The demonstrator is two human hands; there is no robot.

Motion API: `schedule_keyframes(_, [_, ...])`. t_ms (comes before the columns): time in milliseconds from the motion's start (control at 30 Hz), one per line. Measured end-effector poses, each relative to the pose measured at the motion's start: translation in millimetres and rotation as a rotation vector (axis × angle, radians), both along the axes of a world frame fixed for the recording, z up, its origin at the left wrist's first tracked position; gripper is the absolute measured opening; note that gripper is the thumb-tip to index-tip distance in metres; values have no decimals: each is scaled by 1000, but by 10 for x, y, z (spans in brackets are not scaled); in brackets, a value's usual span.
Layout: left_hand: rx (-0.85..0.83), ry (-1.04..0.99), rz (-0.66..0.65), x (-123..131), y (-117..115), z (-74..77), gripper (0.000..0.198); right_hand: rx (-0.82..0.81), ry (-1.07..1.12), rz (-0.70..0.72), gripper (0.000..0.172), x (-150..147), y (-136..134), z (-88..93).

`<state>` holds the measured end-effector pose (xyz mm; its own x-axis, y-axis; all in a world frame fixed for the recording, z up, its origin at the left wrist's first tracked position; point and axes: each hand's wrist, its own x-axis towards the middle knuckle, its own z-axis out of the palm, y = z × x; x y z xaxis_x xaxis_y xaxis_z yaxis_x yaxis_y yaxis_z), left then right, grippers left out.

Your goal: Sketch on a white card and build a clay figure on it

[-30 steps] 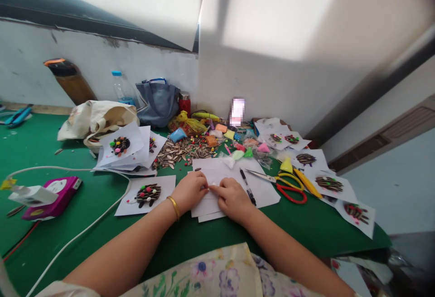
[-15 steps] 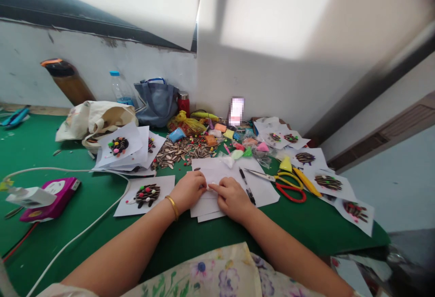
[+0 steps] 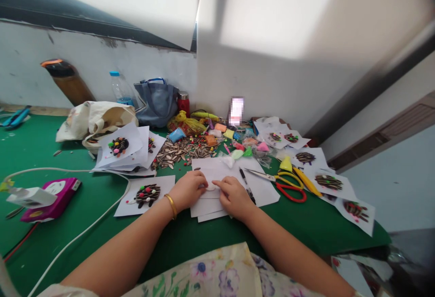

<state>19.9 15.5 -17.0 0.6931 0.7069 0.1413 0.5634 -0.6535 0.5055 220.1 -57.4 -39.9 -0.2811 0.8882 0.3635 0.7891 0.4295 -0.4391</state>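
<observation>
A small flat white piece, perhaps modelling clay, lies on white paper between my hands. Bent fingers of my left hand press together at its left edge; whether they grip it is hidden. On the other side, my right hand rests on the paper, its index finger stretched toward the white piece and the others folded under. A black pen lies just beyond my right hand, beside scissors with red and yellow handles. Left of my left wrist is a sheet with a sunflower-seed hedgehog.
Loose sunflower seeds and coloured clay packets spread behind the paper. More seed pictures lie at right, others stacked at left. A white cable loops from a purple power strip. A phone leans against the wall.
My right hand has drawn back slightly to the right, its index fingertip now apart from the left fingers. More of the white piece shows between them.
</observation>
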Motion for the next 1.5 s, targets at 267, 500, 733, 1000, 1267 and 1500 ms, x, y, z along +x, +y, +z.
schedule_keyframes(267, [99, 9, 24, 38, -17, -78, 7, -10, -22, 25, 42, 3, 11, -32])
schedule_keyframes(500, [138, 38, 3, 50, -17, -67, 9, -7, -59, 37, 40, 0, 9, -30])
schedule_keyframes(733, [36, 6, 1, 10, 31, -50, 9, 6, -4, 15, 41, 3, 3, -11])
schedule_keyframes(1000, [120, 14, -19, 44, 3, -71, 10, -3, 13, 19, 42, 9, 7, -30])
schedule_keyframes(1267, [15, -2, -12, -6, 40, -3, 10, -14, -28, 44, 42, 3, -1, -15])
schedule_keyframes(1500, [-7, 12, -34, -12, 55, 35, 9, -14, -171, 45, 47, -37, -21, 6])
